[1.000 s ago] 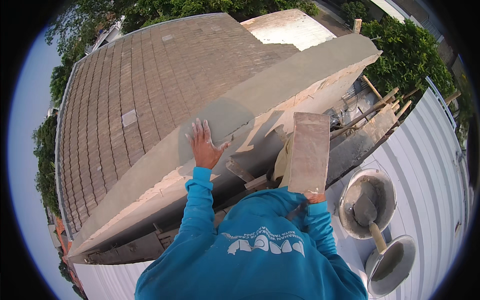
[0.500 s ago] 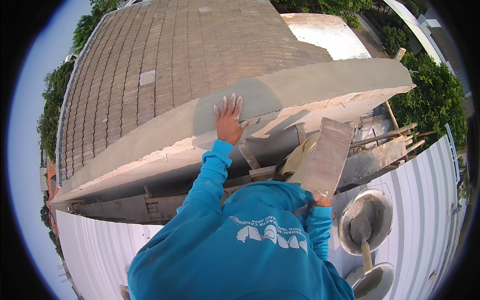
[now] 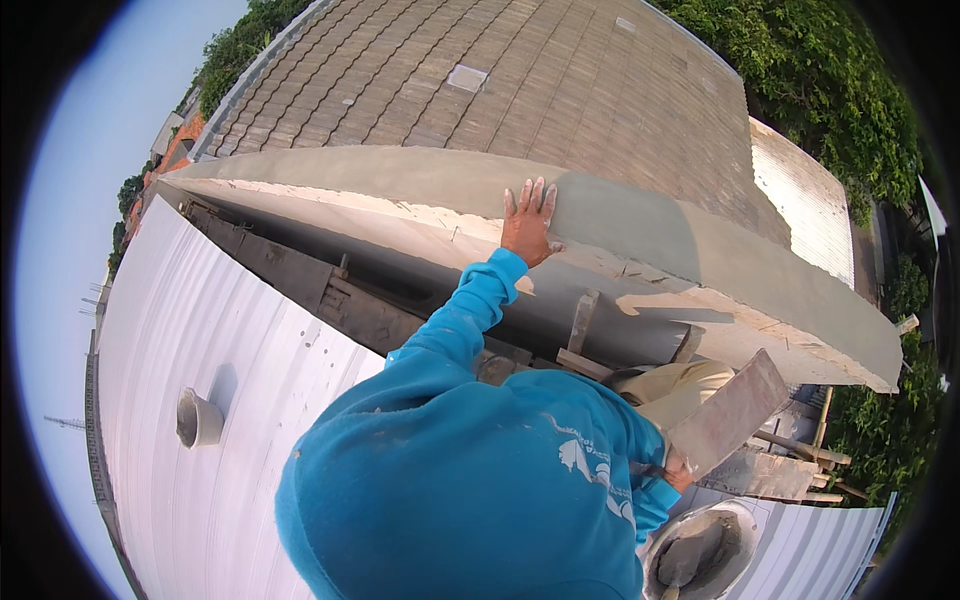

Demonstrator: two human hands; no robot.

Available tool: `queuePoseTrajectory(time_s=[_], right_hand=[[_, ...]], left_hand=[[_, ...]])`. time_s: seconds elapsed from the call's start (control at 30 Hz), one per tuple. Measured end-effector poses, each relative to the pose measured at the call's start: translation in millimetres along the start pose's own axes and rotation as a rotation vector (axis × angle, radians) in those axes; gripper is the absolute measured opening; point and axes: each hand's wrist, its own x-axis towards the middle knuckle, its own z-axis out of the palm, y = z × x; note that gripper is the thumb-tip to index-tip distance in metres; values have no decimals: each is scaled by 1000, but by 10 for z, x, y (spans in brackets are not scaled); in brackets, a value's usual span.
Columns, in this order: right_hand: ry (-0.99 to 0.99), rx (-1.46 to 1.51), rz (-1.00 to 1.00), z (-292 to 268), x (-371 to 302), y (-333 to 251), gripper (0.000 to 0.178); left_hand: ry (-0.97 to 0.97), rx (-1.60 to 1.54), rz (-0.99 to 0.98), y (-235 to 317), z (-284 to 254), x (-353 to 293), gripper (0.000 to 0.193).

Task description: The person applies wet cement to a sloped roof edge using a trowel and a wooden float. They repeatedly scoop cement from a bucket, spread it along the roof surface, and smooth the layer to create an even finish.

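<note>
The left hand (image 3: 528, 236), fingers (image 3: 538, 200) wide, lay at one o'clock on the wall (image 3: 465, 180), its top looking done but its edge (image 3: 400, 217) rough, and the right hand (image 3: 678, 469) held a board (image 3: 733, 412) at four.

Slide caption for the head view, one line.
Left hand spread on the grey wall top, right hand holding a flat rectangular board.

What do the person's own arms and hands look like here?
The left sleeve and right sleeve are long and bright blue, the left one bunched in folds near the wrist. Both belong to a blue top with a white print. The left hand is bare, its fingertips whitish; the right hand, partly hidden, shows no glove.
</note>
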Motion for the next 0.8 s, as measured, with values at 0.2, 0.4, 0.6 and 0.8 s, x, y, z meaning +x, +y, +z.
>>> queuePoseTrajectory(time_s=[0.2, 0.4, 0.6, 0.8], right_hand=[[17, -105, -40, -36, 48, -5, 43], [38, -234, -170, 135, 246, -105, 43], [108, -545, -342, 279, 394, -119, 43], [122, -943, -426, 245, 299, 27, 44]], left_hand=[[-12, 7, -109, -429, 15, -4, 115], [22, -37, 78, -518, -31, 147, 117], [-110, 16, 122, -504, -108, 241, 118], [-162, 36, 142, -344, -211, 302, 117]])
